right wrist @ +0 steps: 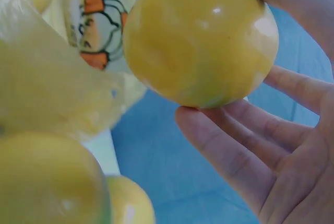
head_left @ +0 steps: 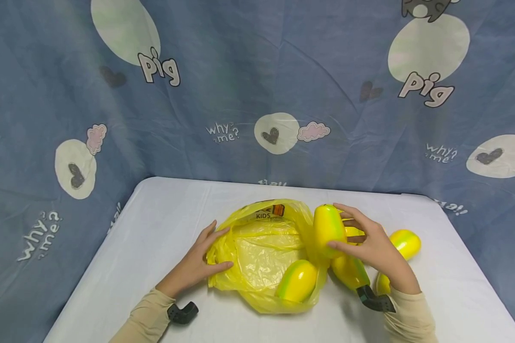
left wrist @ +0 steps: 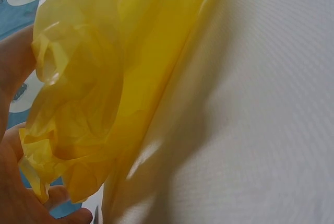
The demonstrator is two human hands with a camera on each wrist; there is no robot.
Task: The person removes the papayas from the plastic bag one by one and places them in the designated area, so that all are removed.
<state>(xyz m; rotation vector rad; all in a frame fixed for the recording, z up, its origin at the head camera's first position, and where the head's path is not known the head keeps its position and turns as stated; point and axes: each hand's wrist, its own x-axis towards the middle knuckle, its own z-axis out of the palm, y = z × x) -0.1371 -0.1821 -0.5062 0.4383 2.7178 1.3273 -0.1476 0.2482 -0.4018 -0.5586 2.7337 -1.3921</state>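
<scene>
A yellow plastic bag (head_left: 262, 302) lies on the table with its mouth spread wide. My left hand (head_left: 203, 255) holds the bag's left rim, its thumb and fingers apart along the edge; in the left wrist view the crumpled film (left wrist: 78, 93) sits between them. One glossy yellow mango with a green streak (head_left: 298, 281) rests inside, at the front right. With its thumb and fingertips my right hand (head_left: 366, 238) grips another mango (head_left: 328, 231), raised upright at the bag's right rim. The right wrist view shows this mango (right wrist: 201, 38) end-on.
Several more mangoes lie right of the bag: one under the right hand (head_left: 349, 271), one farther right (head_left: 407, 243), another partly behind the right wrist (head_left: 383, 284). A white cloth covers the table (head_left: 176, 205). Behind it hangs a blue printed curtain (head_left: 223, 95).
</scene>
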